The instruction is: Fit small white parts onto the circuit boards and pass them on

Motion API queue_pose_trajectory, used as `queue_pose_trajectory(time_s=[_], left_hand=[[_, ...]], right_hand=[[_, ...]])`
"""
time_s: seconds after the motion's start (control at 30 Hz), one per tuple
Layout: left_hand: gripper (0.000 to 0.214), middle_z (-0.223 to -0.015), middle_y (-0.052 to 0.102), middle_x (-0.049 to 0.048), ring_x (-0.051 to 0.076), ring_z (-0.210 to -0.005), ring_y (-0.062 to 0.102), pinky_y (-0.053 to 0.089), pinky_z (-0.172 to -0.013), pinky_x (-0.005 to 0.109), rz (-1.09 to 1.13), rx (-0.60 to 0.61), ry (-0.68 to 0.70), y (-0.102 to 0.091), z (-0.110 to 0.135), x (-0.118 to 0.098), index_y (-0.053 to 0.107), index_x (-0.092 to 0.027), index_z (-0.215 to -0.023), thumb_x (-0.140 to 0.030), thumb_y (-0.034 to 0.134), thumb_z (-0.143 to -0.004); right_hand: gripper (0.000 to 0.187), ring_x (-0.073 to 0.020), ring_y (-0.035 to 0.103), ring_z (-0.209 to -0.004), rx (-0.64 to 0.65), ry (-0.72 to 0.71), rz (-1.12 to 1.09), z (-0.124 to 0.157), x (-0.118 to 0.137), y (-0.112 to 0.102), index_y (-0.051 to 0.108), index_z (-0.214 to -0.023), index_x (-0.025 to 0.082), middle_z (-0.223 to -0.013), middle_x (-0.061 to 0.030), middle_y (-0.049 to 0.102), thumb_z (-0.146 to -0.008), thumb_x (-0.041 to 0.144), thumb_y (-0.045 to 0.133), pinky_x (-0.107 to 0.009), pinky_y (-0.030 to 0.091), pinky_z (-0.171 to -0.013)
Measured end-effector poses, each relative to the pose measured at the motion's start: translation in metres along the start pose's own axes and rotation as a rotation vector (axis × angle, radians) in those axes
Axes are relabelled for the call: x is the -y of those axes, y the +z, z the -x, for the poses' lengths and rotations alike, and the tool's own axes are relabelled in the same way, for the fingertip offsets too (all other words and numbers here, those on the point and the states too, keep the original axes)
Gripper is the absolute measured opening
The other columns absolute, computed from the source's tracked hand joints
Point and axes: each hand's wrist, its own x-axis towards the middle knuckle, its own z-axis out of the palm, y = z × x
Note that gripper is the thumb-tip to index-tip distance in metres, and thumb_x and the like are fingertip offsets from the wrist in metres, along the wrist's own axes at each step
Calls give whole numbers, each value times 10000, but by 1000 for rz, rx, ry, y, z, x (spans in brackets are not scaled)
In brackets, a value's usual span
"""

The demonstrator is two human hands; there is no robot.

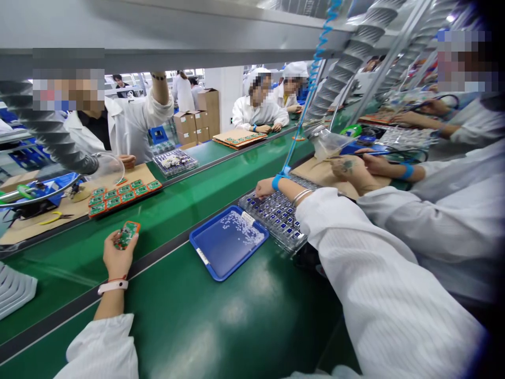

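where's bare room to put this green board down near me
Bare green bench lies below the blue tray, beside your left hand and its circuit board. Bare belt also runs beyond the dark rail. It's crowded at your right hand, on the blister tray of blue parts, beside a co-worker's hands.

Circuit board: small green printed circuit board [127,235] with orange edging, tilted, gripped in the left hand [117,254].
Blister tray: clear plastic tray [276,218], rows of pockets holding small blue parts, lying flat on the green worktop [185,321]; the right hand [265,187] rests at its far corner.
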Motion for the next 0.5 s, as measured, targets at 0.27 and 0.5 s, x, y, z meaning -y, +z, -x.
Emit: queue_pose_trajectory(time_s=[0.27, 0.5], left_hand=[[673, -1073, 617, 126, 297, -1001, 575, 452, -867, 418, -366, 455, 350, 12, 0, 14, 503, -142, -1181, -604, 562, -695], [572, -1118, 604, 148, 305, -1005, 565, 438, -879, 411, -500, 306, 352, 10, 0, 18, 536, -131, -1156, -527, 528, -744]], right_hand=[[335, -189, 608, -770, -69, 61, 55, -1, -22, -23, 708, -825, 125, -784, -61, 687, -808, 413, 539, -277, 446, -716], [342, -193, 616, -814, -458, 322, 164, 22, -91, -52, 697, -859, 120, -845, -91, 690, -858, 345, 439, -250, 435, -707]])
